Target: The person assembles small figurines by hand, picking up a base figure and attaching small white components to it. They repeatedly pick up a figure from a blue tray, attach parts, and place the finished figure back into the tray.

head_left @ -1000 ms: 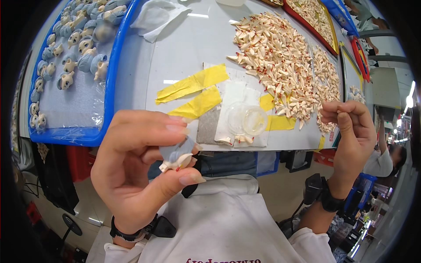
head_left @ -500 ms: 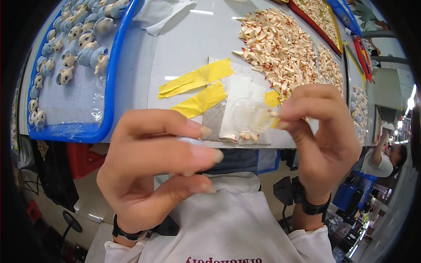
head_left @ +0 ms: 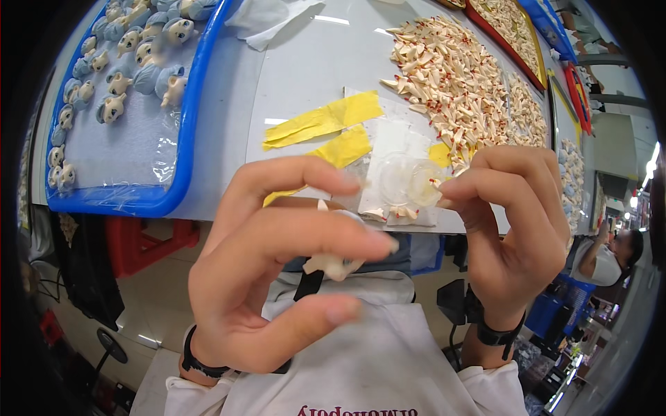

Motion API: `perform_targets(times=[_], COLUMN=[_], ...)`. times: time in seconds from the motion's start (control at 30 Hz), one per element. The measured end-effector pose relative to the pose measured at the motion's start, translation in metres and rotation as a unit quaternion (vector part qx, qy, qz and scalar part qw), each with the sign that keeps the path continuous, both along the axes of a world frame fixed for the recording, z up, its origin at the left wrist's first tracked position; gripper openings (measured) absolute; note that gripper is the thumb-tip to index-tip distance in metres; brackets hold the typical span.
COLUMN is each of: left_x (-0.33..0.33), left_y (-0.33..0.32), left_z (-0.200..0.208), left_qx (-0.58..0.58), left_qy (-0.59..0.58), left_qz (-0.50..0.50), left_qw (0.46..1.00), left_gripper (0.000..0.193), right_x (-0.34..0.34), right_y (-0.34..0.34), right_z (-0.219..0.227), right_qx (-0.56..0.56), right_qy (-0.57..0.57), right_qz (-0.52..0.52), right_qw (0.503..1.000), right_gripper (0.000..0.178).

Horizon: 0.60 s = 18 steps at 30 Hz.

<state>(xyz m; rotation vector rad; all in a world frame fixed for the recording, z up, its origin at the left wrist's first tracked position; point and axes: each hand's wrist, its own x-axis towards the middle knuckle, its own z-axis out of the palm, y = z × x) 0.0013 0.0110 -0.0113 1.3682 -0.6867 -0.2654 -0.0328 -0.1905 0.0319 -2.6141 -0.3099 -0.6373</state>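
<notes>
My left hand [head_left: 243,277] curls around a small doll head [head_left: 331,266] with a cream face and pale blue hair. The index finger and thumb stand apart from it, and the fingers partly cover the head. Between the thumb and forefinger of my right hand [head_left: 517,229] is a small cream piece with a red tip [head_left: 435,183], pinched above a clear round dish [head_left: 388,182]. The dish rests on a white pad, where a few similar pieces [head_left: 402,212] lie at the near edge.
A blue tray [head_left: 182,156] of doll heads [head_left: 114,107] stands at the left. Yellow tape strips [head_left: 326,119] cross the table's middle. A heap of red-tipped cream pieces [head_left: 461,83] spreads at the right, with a red-rimmed tray [head_left: 479,21] behind. Another person [head_left: 603,256] sits far right.
My left hand has moved a little to the right and its fingers have spread, showing more of the doll head. My right hand keeps its pinch near the dish. The whole view has shifted slightly.
</notes>
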Motion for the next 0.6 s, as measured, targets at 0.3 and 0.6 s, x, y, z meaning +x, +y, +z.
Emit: perform_targets(times=[0.3,0.6], left_x=[-0.016,-0.019], left_y=[-0.017,-0.022], left_z=[0.006,0.002], left_qx=[-0.064,-0.088], left_qy=[0.173,0.175], left_qz=[0.092,0.082], left_qw=[0.979,0.977], left_gripper=[0.046,0.048], right_x=[-0.011,-0.019], right_y=[0.003,0.021], right_z=[0.000,0.010], right_qx=[0.223,0.276], right_qy=[0.037,0.148], right_qz=[0.047,0.129], right_qw=[0.973,0.941], right_gripper=[0.014,0.011])
